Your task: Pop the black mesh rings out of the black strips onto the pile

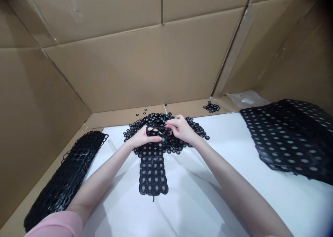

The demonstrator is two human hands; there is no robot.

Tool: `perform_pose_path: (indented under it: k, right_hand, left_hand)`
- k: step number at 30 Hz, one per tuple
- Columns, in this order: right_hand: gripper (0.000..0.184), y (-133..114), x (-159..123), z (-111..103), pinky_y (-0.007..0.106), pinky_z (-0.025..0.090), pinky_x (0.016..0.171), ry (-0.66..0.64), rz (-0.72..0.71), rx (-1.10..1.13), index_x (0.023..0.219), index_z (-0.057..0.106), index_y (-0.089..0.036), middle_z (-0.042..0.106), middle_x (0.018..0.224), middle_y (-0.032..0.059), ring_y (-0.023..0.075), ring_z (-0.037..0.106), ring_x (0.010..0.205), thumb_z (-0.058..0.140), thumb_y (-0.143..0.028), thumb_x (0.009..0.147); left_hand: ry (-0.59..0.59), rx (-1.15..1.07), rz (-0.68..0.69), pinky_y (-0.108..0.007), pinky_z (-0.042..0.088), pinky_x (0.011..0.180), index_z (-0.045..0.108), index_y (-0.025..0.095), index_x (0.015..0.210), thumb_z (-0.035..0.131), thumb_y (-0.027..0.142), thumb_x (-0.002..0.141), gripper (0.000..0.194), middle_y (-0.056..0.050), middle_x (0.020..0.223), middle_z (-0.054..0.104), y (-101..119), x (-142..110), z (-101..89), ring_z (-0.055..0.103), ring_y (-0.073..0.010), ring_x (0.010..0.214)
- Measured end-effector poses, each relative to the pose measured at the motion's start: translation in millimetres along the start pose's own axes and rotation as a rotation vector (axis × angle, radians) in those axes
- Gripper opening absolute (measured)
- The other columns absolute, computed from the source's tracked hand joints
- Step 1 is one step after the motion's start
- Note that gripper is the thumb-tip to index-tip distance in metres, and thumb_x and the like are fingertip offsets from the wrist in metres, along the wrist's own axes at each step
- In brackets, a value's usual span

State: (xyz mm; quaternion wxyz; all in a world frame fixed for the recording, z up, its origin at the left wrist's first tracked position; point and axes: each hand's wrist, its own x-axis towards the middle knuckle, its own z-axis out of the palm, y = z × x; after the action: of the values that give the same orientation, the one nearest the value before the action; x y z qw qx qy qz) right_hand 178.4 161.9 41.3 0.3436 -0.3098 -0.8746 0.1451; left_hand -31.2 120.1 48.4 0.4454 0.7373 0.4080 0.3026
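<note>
A strip of linked black rings (153, 171) hangs toward me over the white table, several rings wide, with a short tail at its near end. My left hand (142, 137) is closed on the strip's far end, the mesh lying over its fingers and the thumb pointing right. Just right of it, my right hand (180, 128) pinches at the edge of the same strip; what sits between its fingertips is too small to make out. Behind and around both hands spreads a pile of loose black rings (197, 128).
A rolled black ring mat (70, 171) lies at the left. At the right rests a large black ring sheet (288, 136). A small heap of rings (212, 107) and a clear plastic bag (246, 100) sit by the cardboard wall (130, 70) behind the white table (208, 202).
</note>
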Motion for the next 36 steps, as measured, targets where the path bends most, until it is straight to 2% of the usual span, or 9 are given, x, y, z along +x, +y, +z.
perform_pose_path:
  k: [8, 11, 14, 17, 21, 24, 26, 32, 36]
  right_hand:
    - [0.032, 6, -1, 0, 0.032, 0.034, 0.081, 0.014, 0.039, 0.071, 0.059, 0.055, -0.019, 0.063, 0.051, -0.0039, 0.0106, 0.05, 0.047, 0.042, -0.018, 0.088]
    - [0.034, 10, 0, 7, 0.028, 0.039, 0.071, -0.011, 0.082, 0.144, 0.056, 0.054, -0.018, 0.063, 0.051, -0.0027, 0.0117, 0.053, 0.049, 0.042, -0.021, 0.088]
    - [0.031, 29, 2, 10, 0.024, 0.041, 0.056, -0.015, 0.2, 0.21, 0.058, 0.056, -0.018, 0.063, 0.053, -0.0014, 0.0127, 0.057, 0.05, 0.043, -0.022, 0.085]
    - [0.037, 55, 1, 2, 0.024, 0.039, 0.049, 0.116, 0.306, 0.144, 0.06, 0.057, -0.018, 0.058, 0.047, 0.0006, 0.0138, 0.052, 0.043, 0.032, -0.021, 0.088]
    - [0.034, 70, 2, -1, 0.027, 0.043, 0.059, 0.161, 0.306, 0.057, 0.072, 0.065, -0.017, 0.065, 0.058, 0.0037, 0.0169, 0.059, 0.055, 0.038, -0.026, 0.09]
    - [0.02, 60, 8, 14, 0.031, 0.043, 0.076, 0.123, 0.22, -0.005, 0.082, 0.07, -0.02, 0.071, 0.084, 0.0055, 0.0204, 0.063, 0.081, 0.052, -0.027, 0.086]
    - [0.015, 52, 14, 26, 0.032, 0.042, 0.079, 0.124, 0.194, -0.04, 0.085, 0.071, -0.022, 0.07, 0.089, 0.0055, 0.0209, 0.061, 0.087, 0.057, -0.026, 0.084]
    - [0.02, 50, 25, 39, 0.03, 0.041, 0.069, 0.247, 0.268, -0.089, 0.081, 0.071, -0.021, 0.066, 0.075, 0.0051, 0.0201, 0.06, 0.075, 0.055, -0.033, 0.086]
    - [0.02, 51, 26, 40, 0.029, 0.043, 0.068, 0.27, 0.32, -0.022, 0.082, 0.07, -0.021, 0.068, 0.069, 0.003, 0.0197, 0.063, 0.07, 0.051, -0.024, 0.086]
  left_hand:
    - [0.031, -0.072, -0.03, -0.029, 0.047, 0.079, 0.071, 0.013, 0.09, 0.074, 0.035, 0.07, 0.03, -0.004, 0.085, 0.069, -5, 4, 5.6, 0.061, -0.0172, 0.08]
    - [0.04, -0.104, -0.069, -0.028, 0.047, 0.077, 0.07, 0.013, 0.091, 0.075, 0.035, 0.07, 0.03, -0.004, 0.083, 0.069, -6, 5, 7.3, 0.062, -0.0164, 0.078]
    - [0.063, -0.177, -0.124, -0.029, 0.049, 0.075, 0.07, 0.012, 0.089, 0.076, 0.032, 0.068, 0.029, -0.004, 0.081, 0.07, -7, -1, 7.3, 0.063, -0.0163, 0.074]
    - [0.03, -0.265, -0.136, -0.031, 0.051, 0.078, 0.069, 0.012, 0.083, 0.08, 0.029, 0.064, 0.027, -0.007, 0.086, 0.072, -7, -14, 4.0, 0.066, -0.0194, 0.08]
    - [0.115, -0.206, -0.082, -0.032, 0.051, 0.084, 0.072, 0.012, 0.088, 0.075, 0.032, 0.07, 0.027, -0.009, 0.095, 0.073, -8, -24, 0.2, 0.066, -0.021, 0.088]
    - [0.126, -0.179, -0.036, -0.033, 0.048, 0.091, 0.072, 0.014, 0.097, 0.071, 0.034, 0.075, 0.03, -0.009, 0.103, 0.072, -10, -22, 1.3, 0.064, -0.0225, 0.097]
    - [0.124, -0.191, -0.031, -0.034, 0.047, 0.094, 0.072, 0.015, 0.102, 0.071, 0.035, 0.075, 0.033, -0.009, 0.107, 0.071, -12, -21, 2.6, 0.063, -0.0236, 0.102]
    - [0.203, -0.241, -0.071, -0.035, 0.046, 0.095, 0.071, 0.015, 0.104, 0.072, 0.034, 0.074, 0.035, -0.01, 0.11, 0.07, -21, -24, 5.5, 0.063, -0.0236, 0.102]
    - [0.222, -0.241, -0.048, -0.036, 0.044, 0.097, 0.071, 0.015, 0.103, 0.072, 0.033, 0.074, 0.034, -0.01, 0.111, 0.069, -21, -22, 8.0, 0.062, -0.0238, 0.104]
